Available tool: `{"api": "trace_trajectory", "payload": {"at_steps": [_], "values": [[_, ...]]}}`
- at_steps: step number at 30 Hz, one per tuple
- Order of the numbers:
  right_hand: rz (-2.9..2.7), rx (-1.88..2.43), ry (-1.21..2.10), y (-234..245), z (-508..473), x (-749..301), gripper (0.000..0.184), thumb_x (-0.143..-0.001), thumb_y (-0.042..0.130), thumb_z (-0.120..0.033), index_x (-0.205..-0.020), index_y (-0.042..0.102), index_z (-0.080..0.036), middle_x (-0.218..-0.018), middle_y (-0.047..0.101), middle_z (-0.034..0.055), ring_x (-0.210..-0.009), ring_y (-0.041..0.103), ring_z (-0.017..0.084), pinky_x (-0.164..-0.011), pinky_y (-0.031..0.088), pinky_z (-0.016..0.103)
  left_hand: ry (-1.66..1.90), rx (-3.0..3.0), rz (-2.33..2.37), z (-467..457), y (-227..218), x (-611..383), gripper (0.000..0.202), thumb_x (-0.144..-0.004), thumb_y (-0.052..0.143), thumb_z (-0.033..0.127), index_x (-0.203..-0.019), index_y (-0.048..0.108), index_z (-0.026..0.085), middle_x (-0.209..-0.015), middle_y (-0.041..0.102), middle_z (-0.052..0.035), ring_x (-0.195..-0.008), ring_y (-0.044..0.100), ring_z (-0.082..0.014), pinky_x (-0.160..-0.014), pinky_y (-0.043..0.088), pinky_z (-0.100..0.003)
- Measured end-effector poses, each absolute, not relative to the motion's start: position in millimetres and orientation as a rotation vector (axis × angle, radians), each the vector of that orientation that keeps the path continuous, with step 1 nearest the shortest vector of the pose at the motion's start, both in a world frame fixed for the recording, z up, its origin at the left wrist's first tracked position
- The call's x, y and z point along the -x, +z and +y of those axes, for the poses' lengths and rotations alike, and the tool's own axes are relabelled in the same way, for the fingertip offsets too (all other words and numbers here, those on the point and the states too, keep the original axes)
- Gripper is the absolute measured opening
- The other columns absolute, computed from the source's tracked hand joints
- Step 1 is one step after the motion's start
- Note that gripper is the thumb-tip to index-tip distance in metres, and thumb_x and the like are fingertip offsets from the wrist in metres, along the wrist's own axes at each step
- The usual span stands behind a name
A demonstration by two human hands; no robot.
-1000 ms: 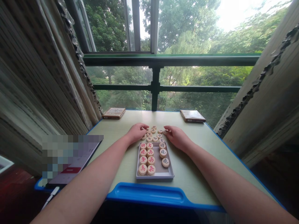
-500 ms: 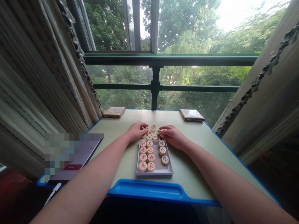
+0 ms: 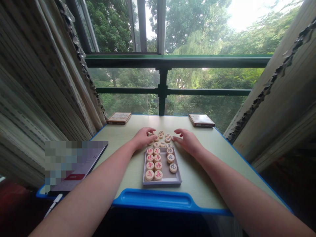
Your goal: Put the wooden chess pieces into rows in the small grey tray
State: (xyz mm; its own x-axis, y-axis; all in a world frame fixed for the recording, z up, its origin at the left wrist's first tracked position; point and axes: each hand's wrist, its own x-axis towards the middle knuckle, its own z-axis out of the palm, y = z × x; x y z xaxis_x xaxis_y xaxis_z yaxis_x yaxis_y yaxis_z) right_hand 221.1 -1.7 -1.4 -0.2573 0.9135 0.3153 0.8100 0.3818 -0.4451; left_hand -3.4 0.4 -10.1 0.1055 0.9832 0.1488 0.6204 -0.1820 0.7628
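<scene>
My left hand [image 3: 144, 137] is at the left of a loose group of round wooden xiangqi pieces [image 3: 162, 144]. Its fingers are curved but apart, and the thumb reaches over a piece [image 3: 156, 139]; some pieces there are partly hidden. On the right side, my right hand [image 3: 187, 141] is open, its thumb tip by the nearest piece [image 3: 168, 139]. Just in front of the hands lies a shallow light box [image 3: 164, 182]. Red-marked pieces [image 3: 157, 165] fill two columns at its left, and three dark-marked pieces [image 3: 170, 158] stand along its right.
Two flat boxes, one at the far left [image 3: 119, 118] and one at the far right [image 3: 201, 120], lie on the pale table [image 3: 207, 174]. A tablet-like screen [image 3: 85, 168] with a white cable [image 3: 53, 204] is at the left. The table's blue front edge has a groove [image 3: 155, 199].
My right hand has drawn back to the right, uncovering dark-marked pieces. My left thumb has reached further right over the pieces. The view has shifted slightly.
</scene>
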Motion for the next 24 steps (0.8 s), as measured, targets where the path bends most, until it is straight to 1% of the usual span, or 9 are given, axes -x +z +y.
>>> {"api": "trace_trajectory", "payload": {"at_steps": [2, 4, 6, 8, 11, 13, 17, 21, 24], "values": [[-2.167, 1.481, 0.257, -0.8, -1.9, -221.1, 0.020, -0.079, 0.055, -0.023, -0.093, 0.067, -0.018, -0.093, 0.069, 0.0066, -0.082, 0.061, 0.018, -0.075, 0.046, 0.029, 0.933, -1.872, 1.565, 0.8, -9.9, 3.6, 0.046, -0.069, 0.059, 0.036, -0.110, 0.061, 0.014, -0.103, 0.061, -0.0101, -0.088, 0.056, -0.0202, -0.079, 0.048, -0.033], [-2.225, 1.444, 0.256, -0.7, -2.5, -220.2, 0.019, -0.079, 0.053, -0.022, -0.090, 0.068, -0.020, -0.090, 0.069, 0.0053, -0.081, 0.061, 0.018, -0.074, 0.045, 0.028, 0.956, -1.904, 1.571, 0.8, -8.6, 4.0, 0.035, -0.069, 0.058, 0.034, -0.098, 0.066, 0.016, -0.099, 0.061, -0.0085, -0.089, 0.056, -0.0202, -0.081, 0.046, -0.033], [-2.236, 1.395, 0.259, -0.4, -3.6, -219.0, 0.020, -0.079, 0.053, -0.022, -0.093, 0.068, -0.020, -0.090, 0.069, 0.0052, -0.082, 0.060, 0.018, -0.076, 0.045, 0.029, 0.969, -1.944, 1.554, 0.5, -6.8, 4.4, 0.024, -0.068, 0.059, 0.033, -0.083, 0.068, 0.017, -0.096, 0.061, -0.0072, -0.092, 0.056, -0.0206, -0.084, 0.045, -0.033], [-2.241, 1.320, 0.270, 0.3, -5.0, -218.4, 0.020, -0.079, 0.055, -0.021, -0.093, 0.069, -0.020, -0.093, 0.068, 0.0061, -0.087, 0.059, 0.019, -0.080, 0.045, 0.030, 0.978, -1.962, 1.521, 0.1, -5.9, 4.9, 0.019, -0.066, 0.061, 0.033, -0.075, 0.068, 0.017, -0.094, 0.060, -0.0069, -0.094, 0.056, -0.0214, -0.084, 0.045, -0.033], [-2.309, 1.146, 0.282, 1.0, -7.1, -219.2, 0.015, -0.077, 0.058, -0.020, -0.084, 0.072, -0.021, -0.096, 0.066, 0.0066, -0.090, 0.057, 0.019, -0.085, 0.043, 0.032, 0.955, -1.928, 1.504, -0.1, -6.7, 5.4, 0.024, -0.061, 0.066, 0.031, -0.081, 0.068, 0.017, -0.098, 0.061, -0.0081, -0.099, 0.055, -0.0240, -0.081, 0.046, -0.033], [-2.360, 1.073, 0.269, 0.2, -7.6, -220.2, 0.014, -0.077, 0.060, -0.021, -0.081, 0.073, -0.022, -0.095, 0.065, 0.0063, -0.089, 0.056, 0.019, -0.085, 0.042, 0.033, 0.928, -1.889, 1.497, -0.1, -7.7, 5.6, 0.030, -0.058, 0.068, 0.030, -0.085, 0.067, 0.016, -0.100, 0.062, -0.0096, -0.099, 0.054, -0.0252, -0.079, 0.046, -0.034], [-2.378, 1.083, 0.243, -2.6, -6.6, -221.6, 0.016, -0.079, 0.058, -0.021, -0.084, 0.073, -0.023, -0.095, 0.064, 0.0064, -0.087, 0.054, 0.018, -0.085, 0.040, 0.035, 0.928, -1.807, 1.471, -0.3, -6.6, 6.6, 0.033, -0.061, 0.066, 0.033, -0.090, 0.066, 0.016, -0.103, 0.061, -0.0091, -0.091, 0.056, -0.0223, -0.078, 0.046, -0.035], [-2.332, 1.129, 0.248, -1.4, -7.2, -221.1, 0.019, -0.081, 0.056, -0.020, -0.091, 0.072, -0.022, -0.096, 0.063, 0.0077, -0.089, 0.052, 0.019, -0.085, 0.039, 0.034, 0.919, -1.849, 1.476, -0.4, -3.5, 8.3, 0.027, -0.064, 0.059, 0.030, -0.087, 0.067, 0.018, -0.100, 0.061, -0.0069, -0.088, 0.056, -0.0208, -0.080, 0.045, -0.035], [-2.364, 1.119, 0.266, 1.0, -9.3, -220.1, 0.019, -0.078, 0.059, -0.019, -0.089, 0.073, -0.024, -0.094, 0.062, 0.0067, -0.088, 0.051, 0.019, -0.085, 0.040, 0.033, 0.861, -1.984, 1.534, -1.0, -1.5, 9.0, 0.024, -0.060, 0.056, 0.022, -0.081, 0.067, 0.019, -0.097, 0.059, -0.0052, -0.091, 0.055, -0.0211, -0.080, 0.046, -0.033]]}}
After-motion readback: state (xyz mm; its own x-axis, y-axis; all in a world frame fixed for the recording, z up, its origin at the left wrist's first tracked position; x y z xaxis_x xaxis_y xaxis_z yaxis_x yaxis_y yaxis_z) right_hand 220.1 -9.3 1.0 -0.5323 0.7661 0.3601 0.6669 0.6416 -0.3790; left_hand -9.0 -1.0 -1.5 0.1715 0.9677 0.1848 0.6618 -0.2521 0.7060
